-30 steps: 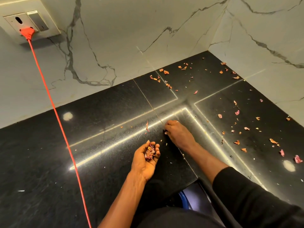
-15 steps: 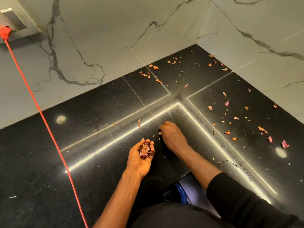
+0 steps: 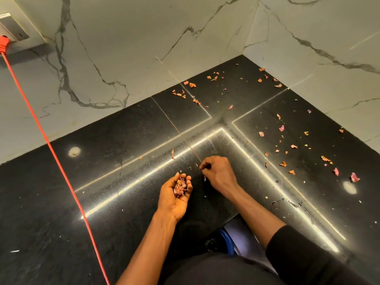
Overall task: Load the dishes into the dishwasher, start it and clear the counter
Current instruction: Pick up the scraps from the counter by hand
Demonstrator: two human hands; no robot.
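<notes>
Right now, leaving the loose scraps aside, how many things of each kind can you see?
Hands: 2 (left hand, right hand)
Handful of scraps in the left palm: 1
Orange cord: 1
Orange plug: 1
Wall socket plate: 1
Blue-rimmed object: 1
Total: 7

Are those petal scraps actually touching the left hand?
Touching. The head view shows the petal scraps lying in the cupped palm of the left hand.

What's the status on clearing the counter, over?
Left hand cups gathered scraps. Right hand pinches one scrap. Loose scraps litter counter. Red cord crosses left.
</notes>
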